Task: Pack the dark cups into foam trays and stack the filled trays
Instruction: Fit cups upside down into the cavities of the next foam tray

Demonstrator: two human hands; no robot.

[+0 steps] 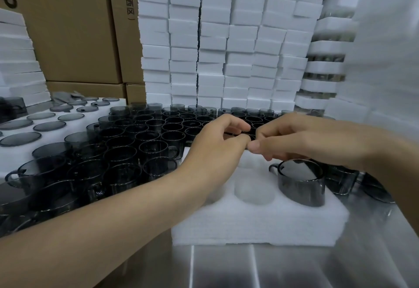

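One dark cup (pixel 301 183) is sitting in the foam tray (pixel 249 226) on the tabletop (pixel 294 265). Just behind, the left hand (pixel 217 145) is pinching the rim of a second cup (pixel 237 133); the right hand (pixel 299 138) is curling beside it, grip unclear.

tray (pixel 260 224) centre | cup (pixel 301 183) in it | cups (pixel 127 147) left

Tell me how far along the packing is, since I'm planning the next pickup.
Early on this tray. Done: one dark cup sits in a pocket of the foam tray; seemingly filled trays stand stacked at right. In hand: the left hand and right hand meet over the tray's far side, fingers curled; what they hold is unclear. Left: an empty pocket beside the cup, and many loose cups leftward.
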